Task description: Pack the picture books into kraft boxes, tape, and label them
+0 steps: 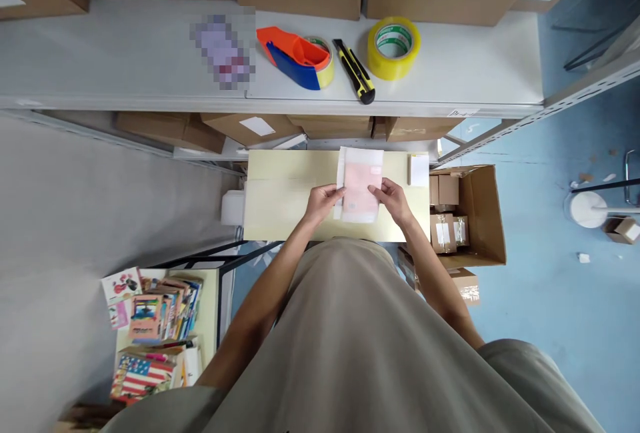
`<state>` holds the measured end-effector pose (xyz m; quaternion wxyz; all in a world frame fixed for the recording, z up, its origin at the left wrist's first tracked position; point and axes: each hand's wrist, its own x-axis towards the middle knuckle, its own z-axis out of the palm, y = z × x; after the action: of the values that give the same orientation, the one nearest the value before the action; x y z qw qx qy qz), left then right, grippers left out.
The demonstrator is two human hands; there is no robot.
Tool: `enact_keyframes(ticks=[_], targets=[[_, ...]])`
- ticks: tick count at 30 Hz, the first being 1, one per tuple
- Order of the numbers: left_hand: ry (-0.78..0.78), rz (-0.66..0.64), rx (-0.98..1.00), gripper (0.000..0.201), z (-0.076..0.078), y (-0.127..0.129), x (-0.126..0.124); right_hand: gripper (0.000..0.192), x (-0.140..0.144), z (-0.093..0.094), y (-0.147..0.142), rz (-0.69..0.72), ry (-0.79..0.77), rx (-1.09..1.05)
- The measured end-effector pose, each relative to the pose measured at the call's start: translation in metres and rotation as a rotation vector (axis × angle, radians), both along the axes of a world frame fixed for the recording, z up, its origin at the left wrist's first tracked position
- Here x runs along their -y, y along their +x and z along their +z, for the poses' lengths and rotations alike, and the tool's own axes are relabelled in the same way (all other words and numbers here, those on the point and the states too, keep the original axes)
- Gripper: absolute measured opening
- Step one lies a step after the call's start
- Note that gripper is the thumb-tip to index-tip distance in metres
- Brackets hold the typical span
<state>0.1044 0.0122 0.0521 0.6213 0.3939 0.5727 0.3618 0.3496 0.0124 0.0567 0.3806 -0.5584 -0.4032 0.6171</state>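
Note:
Over the pale yellow table (285, 203) I hold a flat pink item in a translucent white plastic bag (361, 189). My left hand (323, 203) pinches the bag's left edge between thumb and fingers. At the right edge my right hand (393, 199) grips it, thumb on top and fingers behind. A pale rectangular patch shows near the upper right of the pink surface, and small dark print is at the lower left. To the right of the bag lies a small white stack or box (419, 170) on the table.
On the grey shelf (150, 53) ahead are an orange and blue tape dispenser (295, 59), a box cutter (354, 71) and a yellow tape roll (394, 48). An open carton (477, 219) holding small boxes stands right of the table. Books (147, 316) are piled at lower left.

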Motion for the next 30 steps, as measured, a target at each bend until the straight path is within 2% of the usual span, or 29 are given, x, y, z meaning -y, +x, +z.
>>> enact_keyframes(ticks=[3, 5, 8, 10, 14, 16, 18, 21, 23, 25, 28, 30], targets=[[0.141, 0.067, -0.188, 0.057, 0.007, -0.002, 0.003, 0.059, 0.002, -0.003, -0.01, -0.125, 0.108, 0.229], [0.2, 0.097, -0.327, 0.048, 0.013, -0.002, 0.008, 0.06, 0.007, -0.001, -0.022, -0.15, 0.158, 0.3], [0.272, 0.068, -0.521, 0.029, 0.022, 0.004, 0.015, 0.073, 0.016, 0.008, -0.052, -0.022, 0.126, 0.134], [0.329, 0.0, -0.605, 0.028, 0.027, 0.012, 0.021, 0.075, 0.019, 0.016, -0.073, 0.042, 0.109, 0.025], [0.402, -0.145, -0.651, 0.054, 0.031, 0.022, 0.04, 0.056, 0.017, 0.025, -0.09, -0.003, 0.133, 0.043], [0.381, -0.202, -0.534, 0.072, 0.03, 0.014, 0.053, 0.051, 0.013, 0.021, -0.085, -0.027, 0.127, 0.072], [0.316, -0.181, -0.352, 0.08, 0.026, -0.001, 0.062, 0.05, 0.009, 0.009, -0.08, -0.004, 0.088, 0.043], [0.187, -0.011, -0.151, 0.067, 0.004, -0.02, 0.064, 0.044, 0.006, -0.023, -0.089, 0.071, 0.041, -0.012], [0.084, 0.103, -0.067, 0.056, -0.022, -0.021, 0.053, 0.035, 0.005, -0.051, -0.11, 0.093, 0.047, 0.025], [-0.025, 0.156, -0.115, 0.051, -0.052, -0.012, 0.036, 0.026, 0.006, -0.08, -0.137, 0.065, 0.003, 0.092], [-0.019, 0.137, -0.252, 0.043, -0.086, 0.001, 0.015, 0.024, 0.007, -0.111, -0.166, -0.018, -0.063, 0.228], [0.009, 0.105, -0.259, 0.039, -0.096, -0.007, 0.012, 0.025, 0.011, -0.122, -0.173, -0.015, -0.044, 0.301]])
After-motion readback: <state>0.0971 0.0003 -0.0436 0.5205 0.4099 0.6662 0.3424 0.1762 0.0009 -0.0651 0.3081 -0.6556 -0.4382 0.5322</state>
